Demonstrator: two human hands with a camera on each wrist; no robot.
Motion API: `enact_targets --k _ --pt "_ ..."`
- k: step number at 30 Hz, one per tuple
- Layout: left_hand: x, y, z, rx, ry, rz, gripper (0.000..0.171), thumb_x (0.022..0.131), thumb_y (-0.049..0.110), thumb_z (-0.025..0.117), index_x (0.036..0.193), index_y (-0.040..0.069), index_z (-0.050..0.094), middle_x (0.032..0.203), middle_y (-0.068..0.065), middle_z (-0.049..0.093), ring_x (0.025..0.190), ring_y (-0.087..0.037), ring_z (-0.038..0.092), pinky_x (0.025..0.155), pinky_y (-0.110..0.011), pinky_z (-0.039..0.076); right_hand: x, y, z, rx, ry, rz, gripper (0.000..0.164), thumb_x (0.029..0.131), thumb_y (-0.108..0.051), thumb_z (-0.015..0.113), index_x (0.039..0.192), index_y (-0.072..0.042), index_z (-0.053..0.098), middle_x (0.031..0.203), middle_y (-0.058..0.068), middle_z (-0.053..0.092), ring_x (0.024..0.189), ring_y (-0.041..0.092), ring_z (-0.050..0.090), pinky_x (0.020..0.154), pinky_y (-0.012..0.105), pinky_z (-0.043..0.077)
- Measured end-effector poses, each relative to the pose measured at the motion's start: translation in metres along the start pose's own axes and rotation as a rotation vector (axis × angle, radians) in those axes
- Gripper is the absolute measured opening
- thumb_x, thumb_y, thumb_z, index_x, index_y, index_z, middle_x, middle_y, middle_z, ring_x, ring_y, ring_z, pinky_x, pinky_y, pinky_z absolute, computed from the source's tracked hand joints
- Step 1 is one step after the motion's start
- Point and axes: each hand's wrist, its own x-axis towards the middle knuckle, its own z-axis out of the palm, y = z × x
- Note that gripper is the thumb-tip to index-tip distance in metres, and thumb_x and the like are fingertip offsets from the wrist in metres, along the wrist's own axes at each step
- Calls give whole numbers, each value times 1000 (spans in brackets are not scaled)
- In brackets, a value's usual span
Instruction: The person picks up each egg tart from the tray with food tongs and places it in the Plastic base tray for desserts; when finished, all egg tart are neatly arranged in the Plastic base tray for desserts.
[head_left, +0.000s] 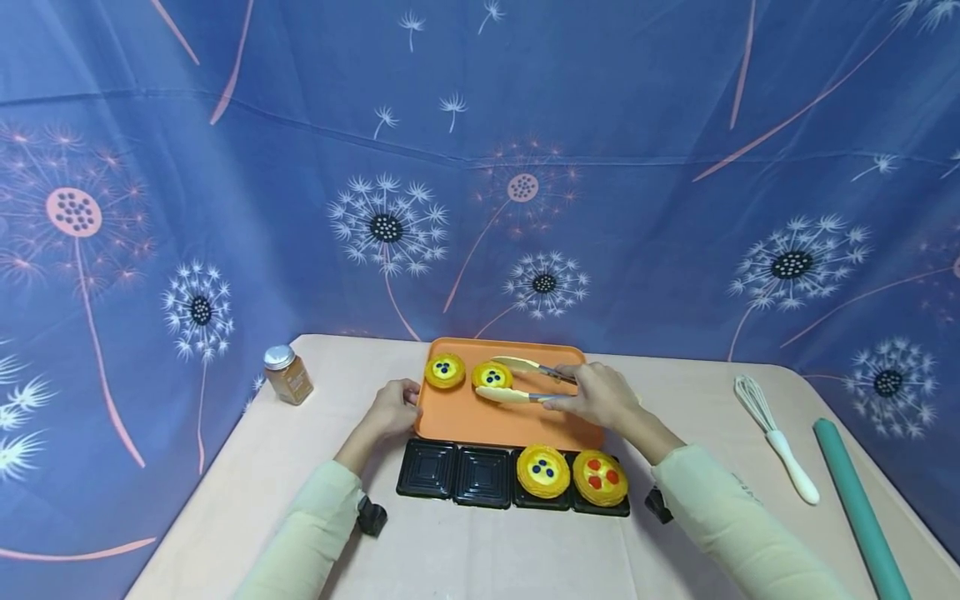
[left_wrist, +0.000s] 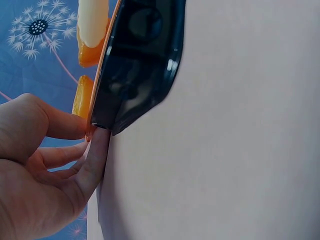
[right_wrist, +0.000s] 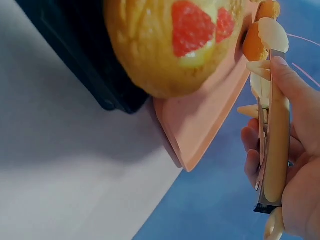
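Note:
On the far side of the table lies an orange tray (head_left: pixel 465 414), its left edge pinched by my left hand (head_left: pixel 393 408) between thumb and fingers. My right hand (head_left: pixel 603 393) grips tongs (head_left: pixel 517 396) with pale tips, whose arms stand on either side of a blue-dotted toy tart (head_left: pixel 492 377); whether they touch it I cannot tell. Left of it on the tray is a second blue-dotted tart (head_left: pixel 446 371). In front, a black compartment tray (head_left: pixel 427 468) carries a blue-dotted tart (head_left: pixel 543 472) and a red-topped tart (head_left: pixel 600 478) in its two right compartments.
A silver-lidded shaker jar (head_left: pixel 288 375) stands at the back left. Over on the right lie a white-handled whisk (head_left: pixel 776 437) and a long green roll (head_left: pixel 862 508). Behind the table hangs a blue dandelion-print cloth (head_left: pixel 645 250).

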Motion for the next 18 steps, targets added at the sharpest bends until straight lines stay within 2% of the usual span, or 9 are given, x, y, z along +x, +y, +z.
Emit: enact_targets --k 2,5,7,10,13,18 --pt "0 0 0 -7 -3 2 41 80 -10 59 122 -9 57 96 -13 57 84 -24 56 64 -30 54 0 0 -2 -16 7 -3 65 77 -45 82 125 -3 68 58 2 57 45 11 28 43 28 26" --pt "0 0 0 -6 -1 7 41 80 -11 59 120 -9 58 95 -13 57 84 -24 56 63 -30 55 0 0 -6 -33 21 -11 64 77 -46 82 123 -3 69 59 -2 53 47 12 32 44 28 28" --pt "0 0 1 -3 5 8 40 79 -11 59 119 -9 58 95 -13 56 84 -23 56 62 -30 55 0 0 -9 -38 22 -24 63 78 -46 81 123 -3 69 66 -2 58 48 12 34 44 28 28" --pt "0 1 2 5 11 16 40 78 -11 59 118 -9 59 94 -12 56 84 -23 55 63 -30 54 -3 0 -15 -28 27 -33 63 78 -46 82 123 -3 69 85 3 69 45 11 32 43 27 28" --pt "0 2 2 10 9 30 41 77 -10 59 118 -10 59 93 -12 56 84 -23 55 66 -31 54 -6 -2 -22 -32 38 -40 63 78 -45 82 123 -3 69 98 9 72 44 10 30 42 27 26" --pt "-1 2 1 32 22 26 40 78 -11 59 117 -9 59 92 -11 56 84 -24 54 68 -31 52 -12 -7 -33 -41 46 -79 63 78 -44 82 124 -3 69 98 9 72 44 9 33 41 26 27"
